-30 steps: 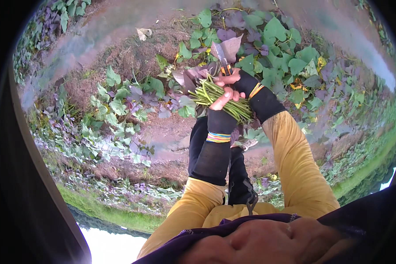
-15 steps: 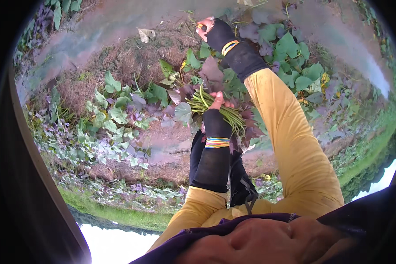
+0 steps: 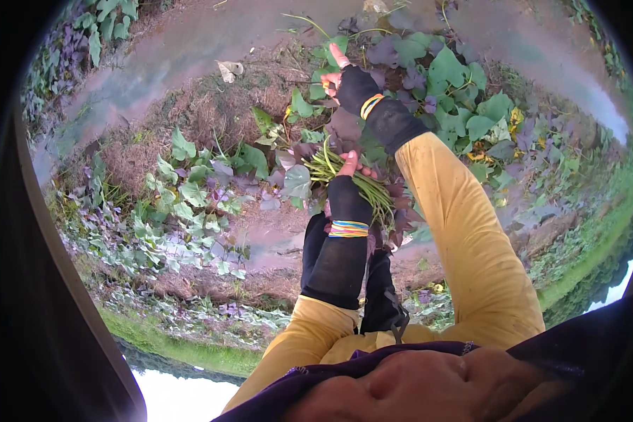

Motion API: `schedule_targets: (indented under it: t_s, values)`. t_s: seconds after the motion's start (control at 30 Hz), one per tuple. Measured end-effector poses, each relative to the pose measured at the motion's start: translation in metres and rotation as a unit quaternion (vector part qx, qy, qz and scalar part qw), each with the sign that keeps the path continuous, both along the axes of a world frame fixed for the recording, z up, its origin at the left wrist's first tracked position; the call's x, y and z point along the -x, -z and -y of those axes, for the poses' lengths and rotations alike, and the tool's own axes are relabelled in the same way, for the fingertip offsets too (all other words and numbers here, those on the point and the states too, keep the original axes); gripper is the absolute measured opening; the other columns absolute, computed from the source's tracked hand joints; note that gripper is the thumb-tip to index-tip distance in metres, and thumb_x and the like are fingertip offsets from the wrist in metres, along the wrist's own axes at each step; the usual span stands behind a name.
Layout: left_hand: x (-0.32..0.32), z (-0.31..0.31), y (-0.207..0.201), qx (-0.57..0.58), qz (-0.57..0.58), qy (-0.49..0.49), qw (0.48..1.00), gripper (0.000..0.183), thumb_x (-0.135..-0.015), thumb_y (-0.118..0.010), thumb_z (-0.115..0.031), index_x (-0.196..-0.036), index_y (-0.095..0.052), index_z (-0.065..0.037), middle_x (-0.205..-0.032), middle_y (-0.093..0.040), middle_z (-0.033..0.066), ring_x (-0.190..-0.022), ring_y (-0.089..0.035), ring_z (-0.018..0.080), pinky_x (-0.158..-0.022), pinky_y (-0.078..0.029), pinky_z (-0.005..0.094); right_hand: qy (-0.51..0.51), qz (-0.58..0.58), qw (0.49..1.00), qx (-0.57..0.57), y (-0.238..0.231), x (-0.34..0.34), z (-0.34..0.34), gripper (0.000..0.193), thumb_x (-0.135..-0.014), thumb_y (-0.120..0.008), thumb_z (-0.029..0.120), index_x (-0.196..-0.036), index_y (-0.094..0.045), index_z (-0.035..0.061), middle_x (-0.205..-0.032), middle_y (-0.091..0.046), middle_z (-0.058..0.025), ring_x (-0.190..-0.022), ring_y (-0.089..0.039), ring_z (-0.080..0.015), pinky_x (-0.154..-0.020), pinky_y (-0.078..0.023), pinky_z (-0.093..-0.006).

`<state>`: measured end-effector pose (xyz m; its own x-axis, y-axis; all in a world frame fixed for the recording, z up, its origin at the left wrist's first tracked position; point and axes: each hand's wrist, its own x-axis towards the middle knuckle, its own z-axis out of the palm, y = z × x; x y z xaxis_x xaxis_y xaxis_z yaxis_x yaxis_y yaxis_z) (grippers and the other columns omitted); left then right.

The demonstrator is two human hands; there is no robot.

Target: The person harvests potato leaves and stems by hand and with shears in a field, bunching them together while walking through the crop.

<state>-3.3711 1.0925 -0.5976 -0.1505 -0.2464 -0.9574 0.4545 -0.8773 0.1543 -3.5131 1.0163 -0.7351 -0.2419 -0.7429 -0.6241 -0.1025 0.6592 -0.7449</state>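
My left hand [image 3: 350, 164] is closed around a thick bunch of green leaf stems [image 3: 366, 188]. Its purple and green leaves hang below and beside the fist, partly hidden by my wrist. Farther out, my right hand [image 3: 336, 72] is over the leafy vines, thumb and fingers apart, with nothing visible held between them. A green leaf [image 3: 334, 53] lies right behind its fingertips, and a thin vine stem [image 3: 309, 21] runs just beyond. Coloured rubber bands [image 3: 348, 228] circle my left black sleeve, and more rubber bands [image 3: 373, 105] circle the right one.
Broad green sweet potato leaves [image 3: 446, 70] grow beside my right forearm, with purple ones among them. More vines [image 3: 190, 190] spread at the left. A dry leaf [image 3: 229, 70] lies on the brown soil. Bare furrows [image 3: 148, 56] run along the bed.
My right hand has come back nearer and its fingers have parted from their pinch. The left hand still grips the bunch, nearly in the same place.
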Motion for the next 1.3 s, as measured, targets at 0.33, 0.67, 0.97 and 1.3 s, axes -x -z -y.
schedule_targets:
  t_s: [0.33,0.67,0.97,1.3]
  values:
    - [0.018,0.001,0.005,-0.043,-0.044,-0.012,0.998,0.009,-0.089,-0.058,-0.012,-0.095,-0.053,-0.015,-0.076,-0.049,-0.0009,-0.069,-0.052,0.0138,-0.07,-0.046,0.0324,-0.317,-0.317,0.886,-0.116,0.135,0.091,0.062,0.044,-0.081,-0.061,0.036,-0.114,-0.06,0.0071,-0.117,-0.06,-0.0095,-0.107,-0.057,-0.0273,-0.092,-0.046,-0.0375]
    - [-0.001,0.022,0.011,-0.066,-0.048,0.007,0.997,0.02,-0.092,-0.055,-0.022,-0.107,-0.052,-0.008,-0.083,-0.054,0.0037,-0.069,-0.054,0.0138,-0.064,-0.048,0.0281,0.04,-0.092,0.969,0.227,-0.123,0.005,-0.037,0.037,-0.078,-0.067,0.007,-0.115,-0.062,0.0065,-0.116,-0.056,-0.0118,-0.101,-0.056,-0.0227,-0.087,-0.045,-0.0311]
    - [0.025,-0.023,0.007,-0.046,-0.159,0.2,0.966,0.036,-0.087,-0.061,-0.022,-0.118,-0.046,-0.013,-0.095,-0.058,0.0084,-0.08,-0.06,0.025,-0.074,-0.055,0.039,-0.069,0.15,0.972,0.164,-0.231,-0.004,-0.172,0.046,-0.072,-0.067,0.0,-0.117,-0.06,0.0065,-0.122,-0.055,-0.012,-0.113,-0.051,-0.0248,-0.099,-0.038,-0.034]
    - [-0.015,-0.081,0.01,0.304,0.005,0.419,0.856,0.022,-0.083,-0.056,-0.01,-0.101,-0.062,0.001,-0.102,-0.064,0.004,-0.088,-0.059,0.0103,-0.071,-0.045,0.0268,-0.158,-0.196,0.966,-0.062,-0.053,0.142,-0.164,0.031,-0.079,-0.066,0.026,-0.107,-0.058,0.0132,-0.091,-0.064,-0.0145,-0.084,-0.062,-0.0331,-0.073,-0.049,-0.0396]
